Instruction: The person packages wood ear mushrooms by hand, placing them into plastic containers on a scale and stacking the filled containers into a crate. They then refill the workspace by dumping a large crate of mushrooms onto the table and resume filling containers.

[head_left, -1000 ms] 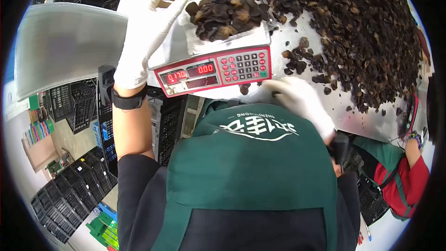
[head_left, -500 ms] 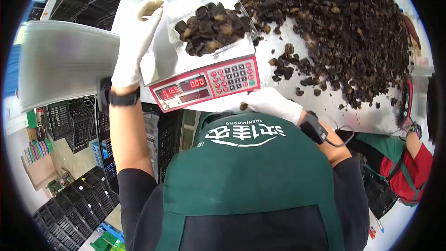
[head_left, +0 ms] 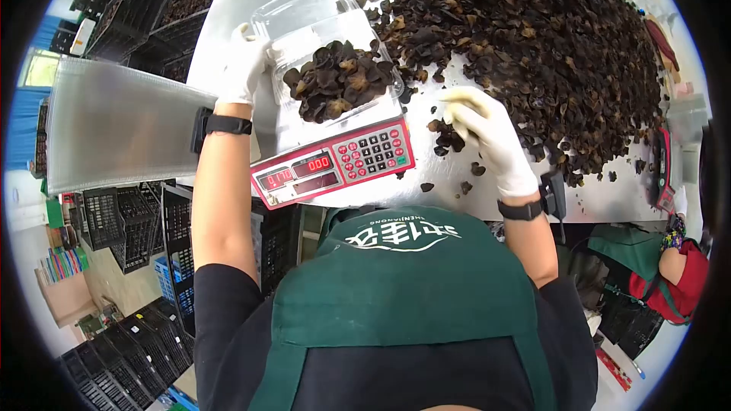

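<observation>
Note the open container [head_left: 304, 47] of dark pieces [head_left: 339, 80] on the scale [head_left: 335, 164], apparently so placed for weighing. Beside it, find the left hand [head_left: 245, 65] with curled fingers, grip indiscernible; over the worktop [head_left: 495, 202], the right hand [head_left: 487, 133] with parted fingers near loose pieces [head_left: 446, 140].

The left forearm [head_left: 222, 198], bare below a short black sleeve [head_left: 226, 301], ran nearly straight up and away from the chest, a dark wristband [head_left: 229, 125] around its end. Beyond that, the left hand [head_left: 245, 68], in a white glove, was raised and bent, its fingers curled (whether they gripped anything was hard to tell). The right forearm [head_left: 531, 250], likewise bare, slanted upward and inward from a bent elbow, with a black strap [head_left: 521, 210] at the wrist. The right hand [head_left: 489, 134], also white-gloved, angled across toward the left side, its fingers loosely bent and slightly parted.
</observation>
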A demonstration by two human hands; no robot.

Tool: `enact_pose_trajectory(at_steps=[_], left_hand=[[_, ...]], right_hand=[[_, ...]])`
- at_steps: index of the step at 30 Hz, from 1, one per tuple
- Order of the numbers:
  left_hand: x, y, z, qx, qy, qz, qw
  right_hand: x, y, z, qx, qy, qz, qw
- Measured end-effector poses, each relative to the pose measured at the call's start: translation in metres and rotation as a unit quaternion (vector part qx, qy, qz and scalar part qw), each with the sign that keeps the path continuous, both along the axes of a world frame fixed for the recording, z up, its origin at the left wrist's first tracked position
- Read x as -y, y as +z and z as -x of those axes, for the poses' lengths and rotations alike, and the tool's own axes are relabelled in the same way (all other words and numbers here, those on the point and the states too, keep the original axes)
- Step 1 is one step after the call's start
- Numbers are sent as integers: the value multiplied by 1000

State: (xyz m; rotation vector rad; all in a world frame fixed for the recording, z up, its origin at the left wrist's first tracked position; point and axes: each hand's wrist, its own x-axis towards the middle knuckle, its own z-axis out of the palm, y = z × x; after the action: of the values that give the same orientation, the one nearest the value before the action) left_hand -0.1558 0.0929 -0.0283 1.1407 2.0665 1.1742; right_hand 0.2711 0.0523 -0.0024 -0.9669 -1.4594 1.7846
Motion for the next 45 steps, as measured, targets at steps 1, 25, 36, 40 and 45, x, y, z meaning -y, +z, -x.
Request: enact_pose_trajectory(at_steps=[1,25,36,40,45], left_hand=[[-1,0,5,3,-16,-24,1000],[151,47,-115,25,-96,-20,995],[156,14,-130,228,-66,-78,968],[181,8,-145,389,7,-162,907],[248,64,-149,371,61,-162,913]], right_hand=[[-7,10,17,105,-4,-76,992],[-39,-9,86,89,39,-61,993],[-44,-13,83,36,49,6,998],[-28,-9,83,0,41,53,998],[15,6,96,-15,106,25,994]])
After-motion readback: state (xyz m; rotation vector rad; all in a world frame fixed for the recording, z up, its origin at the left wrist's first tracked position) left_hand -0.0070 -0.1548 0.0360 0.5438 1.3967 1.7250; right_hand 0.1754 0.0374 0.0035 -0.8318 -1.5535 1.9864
